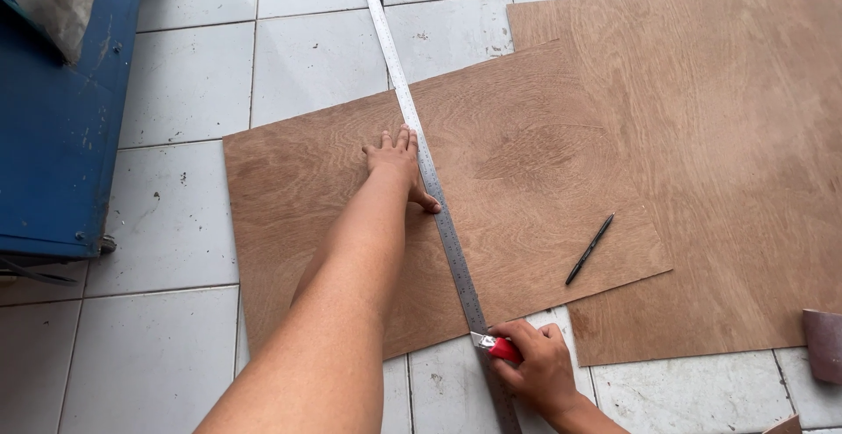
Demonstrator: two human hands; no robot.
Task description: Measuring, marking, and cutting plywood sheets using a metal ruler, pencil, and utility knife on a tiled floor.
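Long steel ruler (430, 171) lies diagonally across the smaller plywood sheet (333, 224) on the tiled floor (175, 215). Left hand (396, 160) presses flat, fingers spread, pinning it against slip. Right hand (539, 366) grips a red utility knife (496, 346), blade against the ruler's near edge. Black pen (589, 249) rests to the right; larger sheet (728, 162) beneath.

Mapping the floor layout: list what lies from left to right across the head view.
Blue cabinet → left hand pressing the front plywood sheet → metal ruler → black pen → larger plywood sheet → dark red piece at the right edge.
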